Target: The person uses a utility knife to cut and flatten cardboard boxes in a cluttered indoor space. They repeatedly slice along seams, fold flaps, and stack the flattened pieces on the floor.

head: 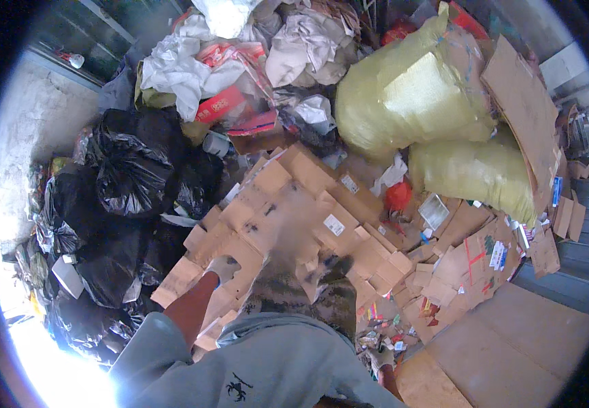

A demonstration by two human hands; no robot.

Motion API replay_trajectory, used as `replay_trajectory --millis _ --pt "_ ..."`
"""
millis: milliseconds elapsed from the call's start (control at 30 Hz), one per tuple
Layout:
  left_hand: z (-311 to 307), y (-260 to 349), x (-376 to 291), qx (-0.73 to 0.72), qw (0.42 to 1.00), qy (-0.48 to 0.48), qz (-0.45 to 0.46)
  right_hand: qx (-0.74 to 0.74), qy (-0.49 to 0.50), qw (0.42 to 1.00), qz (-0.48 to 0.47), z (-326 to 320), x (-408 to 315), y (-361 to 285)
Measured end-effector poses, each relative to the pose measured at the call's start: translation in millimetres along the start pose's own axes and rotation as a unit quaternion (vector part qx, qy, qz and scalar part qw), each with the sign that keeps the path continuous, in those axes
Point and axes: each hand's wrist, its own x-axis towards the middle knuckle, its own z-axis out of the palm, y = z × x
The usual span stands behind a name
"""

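My left hand (224,269), in a pale work glove, is over a spread of flattened cardboard boxes (243,229). Whether its fingers grip the cardboard is hard to make out. Down at the lower right, my right hand (381,358) wears a similar glove with dark fingertips. It is beside a patch of small mixed litter (386,329), and its fingers are too small and dark to read. A white label (334,225) is stuck on one of the flattened boxes. My legs, in camouflage trousers, stand over the cardboard.
Black garbage bags (131,173) are heaped along the left wall. Large yellow-green woven sacks (412,97) bulge at the upper right, with a tall cardboard sheet (521,112) leaning on them. White sacks (177,71) are piled at the back. Large cardboard sheets (514,336) lie at lower right.
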Motion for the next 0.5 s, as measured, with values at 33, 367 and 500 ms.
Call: replay_trajectory --millis 33,367,500 --pt "-6.9 11.0 -6.6 0.028 0.999 -0.014 0.004 -0.005 0.01 1.0 -0.025 2.5 2.8 -9.8" --pt "-26.5 -17.7 19.4 0.064 0.997 -0.048 -0.001 -0.025 0.033 0.999 -0.02 -7.7 -20.0 3.7" --pt "-41.7 -47.8 33.0 0.173 0.984 0.012 0.039 0.081 0.027 0.995 -0.058 10.9 -27.0 -51.7"
